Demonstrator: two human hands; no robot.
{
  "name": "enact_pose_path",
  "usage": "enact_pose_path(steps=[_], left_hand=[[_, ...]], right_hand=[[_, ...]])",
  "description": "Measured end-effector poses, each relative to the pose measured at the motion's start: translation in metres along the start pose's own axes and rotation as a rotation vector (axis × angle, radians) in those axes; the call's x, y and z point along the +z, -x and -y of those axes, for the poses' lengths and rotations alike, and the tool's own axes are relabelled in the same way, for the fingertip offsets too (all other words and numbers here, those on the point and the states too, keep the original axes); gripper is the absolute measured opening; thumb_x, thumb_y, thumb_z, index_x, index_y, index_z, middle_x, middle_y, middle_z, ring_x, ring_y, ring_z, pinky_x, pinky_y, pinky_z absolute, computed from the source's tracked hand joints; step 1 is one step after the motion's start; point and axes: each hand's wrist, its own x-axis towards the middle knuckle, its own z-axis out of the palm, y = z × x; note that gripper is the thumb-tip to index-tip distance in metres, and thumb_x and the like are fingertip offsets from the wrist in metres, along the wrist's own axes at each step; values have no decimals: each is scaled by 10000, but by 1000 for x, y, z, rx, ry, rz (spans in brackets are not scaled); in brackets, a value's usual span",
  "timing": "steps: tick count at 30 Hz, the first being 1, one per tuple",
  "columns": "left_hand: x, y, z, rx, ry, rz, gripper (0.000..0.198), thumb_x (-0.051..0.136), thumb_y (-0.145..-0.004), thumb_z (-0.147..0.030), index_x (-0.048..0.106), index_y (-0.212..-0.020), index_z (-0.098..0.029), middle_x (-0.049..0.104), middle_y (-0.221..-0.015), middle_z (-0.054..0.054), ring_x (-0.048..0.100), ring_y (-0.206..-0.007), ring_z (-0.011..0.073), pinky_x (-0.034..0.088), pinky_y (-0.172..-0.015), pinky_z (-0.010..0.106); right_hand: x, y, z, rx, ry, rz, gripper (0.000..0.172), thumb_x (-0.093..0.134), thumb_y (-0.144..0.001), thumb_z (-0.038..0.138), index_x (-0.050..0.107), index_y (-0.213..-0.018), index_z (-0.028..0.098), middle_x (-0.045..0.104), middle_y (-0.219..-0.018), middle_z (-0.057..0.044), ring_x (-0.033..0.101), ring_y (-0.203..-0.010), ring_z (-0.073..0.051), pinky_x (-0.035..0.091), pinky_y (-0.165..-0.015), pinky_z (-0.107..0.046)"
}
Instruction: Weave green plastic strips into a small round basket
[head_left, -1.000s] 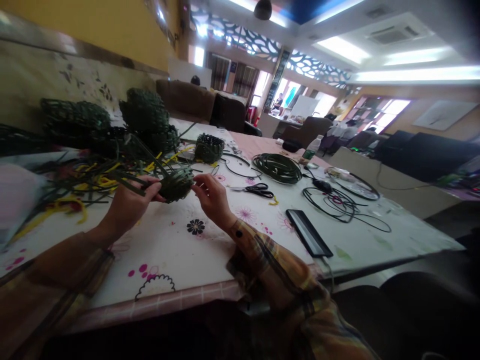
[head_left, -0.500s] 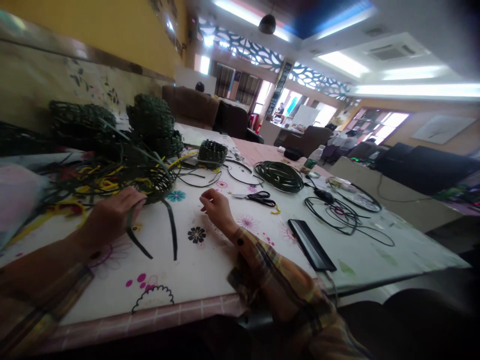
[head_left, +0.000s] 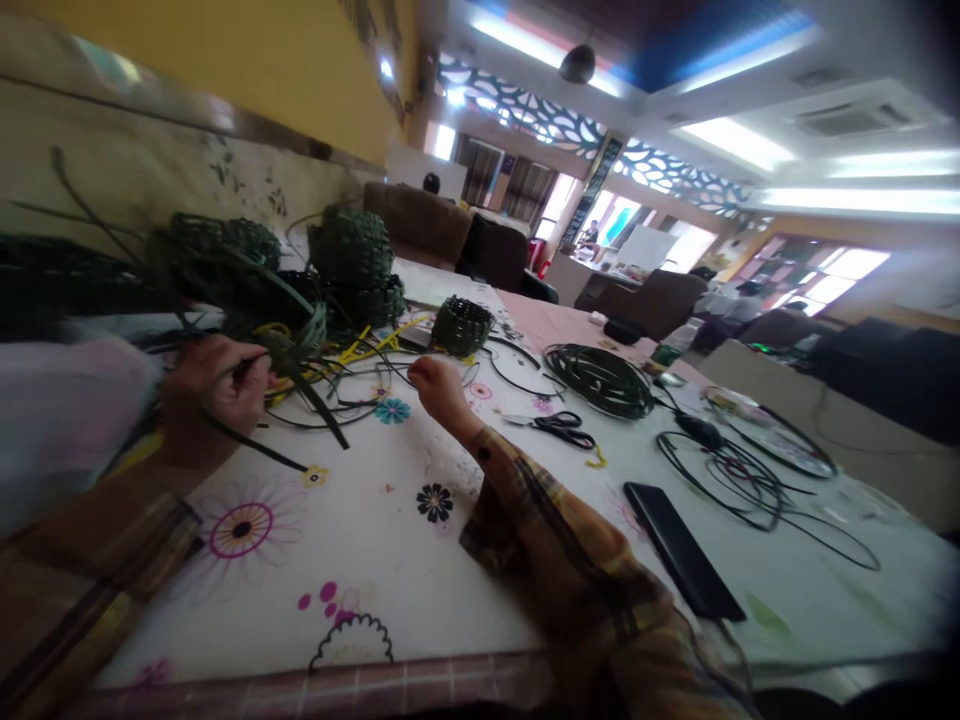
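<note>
Where the bench [head_left: 390,560] is most littered, well to the left of the scissors [head_left: 553,426], I see the left hand [head_left: 220,385] busy with a narrow dark green strip [head_left: 259,447]. The strip curves around the outside of that hand and its free end trails toward the scissors, its long axis slanting toward the person's side. A broader strip [head_left: 324,403] slants the same way, just beside the fingers; whether they grip it too, I can't tell.

The left hand is plainly the nearer one to both strips. Its fingers are curled in tight, with the narrow strip seemingly pinched there. The right hand [head_left: 441,392] hovers between that hand and the scissors, closer to the scissors, its fingers folded into a loose fist. I see nothing in it, though its palm is hidden from me.

Beyond the scissors and leftward stands a small basket [head_left: 463,326]; larger baskets [head_left: 351,245] sit farther left of them. A coil [head_left: 598,380] lies beyond and slightly right of the scissors.
</note>
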Motion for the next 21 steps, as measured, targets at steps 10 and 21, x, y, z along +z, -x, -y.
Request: enact_pose_path(steps=[10,21], left_hand=[[-7,0,-28,246,-7,88,85,573,-909,-99,588,-951,-170,643,-817,43,636,-763,168,507,-709,243],[-7,-1,-16,216,-17,76,130,602,-885,-77,595,-966,-179,663,-830,46,648,-764,174,521,-736,257]], right_hand=[[69,-42,36,-205,50,124,195,590,-922,219,699,-1081,187,633,-1159,-86,571,-1051,-192,422,-915,-282],[89,-21,21,-263,65,240,119,596,-881,162,705,-835,176,652,-1013,-83,561,-1001,-207,375,-970,-355]])
